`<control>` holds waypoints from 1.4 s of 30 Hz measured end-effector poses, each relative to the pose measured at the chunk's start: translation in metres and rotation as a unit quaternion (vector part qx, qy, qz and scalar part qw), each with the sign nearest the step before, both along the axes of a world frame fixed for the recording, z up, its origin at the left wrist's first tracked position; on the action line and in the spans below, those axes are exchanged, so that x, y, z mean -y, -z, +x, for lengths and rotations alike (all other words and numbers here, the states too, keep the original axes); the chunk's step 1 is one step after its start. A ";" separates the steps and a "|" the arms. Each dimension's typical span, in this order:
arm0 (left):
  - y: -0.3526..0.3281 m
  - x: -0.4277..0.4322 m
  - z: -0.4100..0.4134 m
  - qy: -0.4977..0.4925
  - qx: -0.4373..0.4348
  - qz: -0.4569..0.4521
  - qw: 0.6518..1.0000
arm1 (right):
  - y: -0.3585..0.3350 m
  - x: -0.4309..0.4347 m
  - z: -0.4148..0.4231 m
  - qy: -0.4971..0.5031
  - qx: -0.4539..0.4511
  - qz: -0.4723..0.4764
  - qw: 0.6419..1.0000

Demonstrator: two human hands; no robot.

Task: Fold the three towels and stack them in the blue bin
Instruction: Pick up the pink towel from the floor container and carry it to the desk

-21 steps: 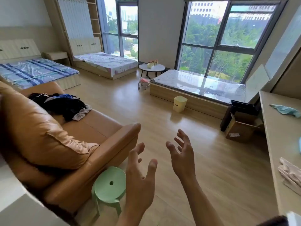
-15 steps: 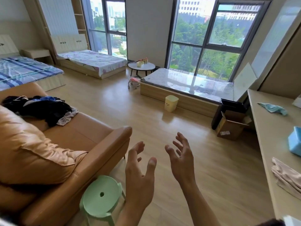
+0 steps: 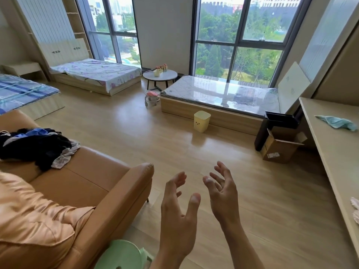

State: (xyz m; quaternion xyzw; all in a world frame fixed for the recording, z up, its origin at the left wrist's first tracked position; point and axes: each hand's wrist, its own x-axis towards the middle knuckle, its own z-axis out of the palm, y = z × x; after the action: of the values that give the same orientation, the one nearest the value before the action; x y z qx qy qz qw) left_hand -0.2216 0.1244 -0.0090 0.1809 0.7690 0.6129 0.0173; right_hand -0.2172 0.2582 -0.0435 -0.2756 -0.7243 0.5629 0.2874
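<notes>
My left hand [image 3: 177, 214] and my right hand [image 3: 223, 193] are raised side by side over the wooden floor, palms facing each other, fingers spread, holding nothing. A teal towel [image 3: 338, 122] lies crumpled on the long counter [image 3: 330, 156] at the right, far from both hands. At the right edge of the frame a pale pink towel [image 3: 355, 209] shows only as a sliver on the same counter. The blue bin is out of view.
A tan leather sofa [image 3: 93, 183] with a pile of dark clothes [image 3: 38, 146] fills the left. A green stool [image 3: 120, 255] stands below my left hand. A yellow bin [image 3: 202, 121], a cardboard box [image 3: 279, 146], beds and a round table [image 3: 159, 75] stand farther off.
The view has shifted: the sofa and stool slid lower left, and the blue bin and most of the pink towel left the frame at the right. Both hands stay raised and empty.
</notes>
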 end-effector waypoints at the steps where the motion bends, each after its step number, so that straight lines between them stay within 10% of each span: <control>1: 0.003 -0.009 -0.010 -0.002 0.004 -0.001 1.000 | 0.003 -0.009 -0.011 0.000 0.002 -0.005 1.000; 42: 0.017 -0.343 -0.606 -0.102 0.039 0.026 0.994 | 0.020 -0.361 -0.597 -0.130 0.035 0.016 0.991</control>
State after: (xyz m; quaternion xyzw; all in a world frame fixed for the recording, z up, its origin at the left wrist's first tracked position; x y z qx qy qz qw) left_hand -0.8272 0.4676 -0.0257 0.0773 0.7659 0.6380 -0.0199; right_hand -0.8139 0.6191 -0.0632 -0.1938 -0.7722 0.5743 0.1908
